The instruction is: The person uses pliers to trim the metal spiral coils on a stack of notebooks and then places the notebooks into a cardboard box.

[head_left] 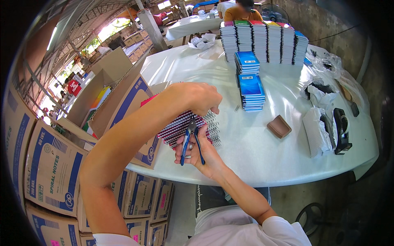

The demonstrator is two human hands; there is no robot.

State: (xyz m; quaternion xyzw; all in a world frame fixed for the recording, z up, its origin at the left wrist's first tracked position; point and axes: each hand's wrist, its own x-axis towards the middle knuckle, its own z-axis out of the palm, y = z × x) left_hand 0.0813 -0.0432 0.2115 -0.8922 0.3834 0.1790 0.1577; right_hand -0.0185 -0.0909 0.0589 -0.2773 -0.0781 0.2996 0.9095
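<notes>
My left hand (201,99) reaches across from the left, with its fingers curled in above a stack of spiral notebooks (174,132). What these fingers grip, if anything, is hidden. In my right hand (209,158), palm up, is a pair of pliers (186,144) with blue handles, its jaws pointing toward the stack. The notebooks show rows of wire spirals and pinkish-red edges. Dark wire spiral ends (214,130) stick out at their right side, beside my right thumb.
Bound notebooks (259,41) stand in several piles at the back, with blue-covered notebooks (251,88) nearer. A brown box-like holder (279,126), a black tape dispenser (341,131) and a white wrapped bundle (318,133) lie right. Cartons (55,164) crowd the left. Another person (242,13) sits beyond.
</notes>
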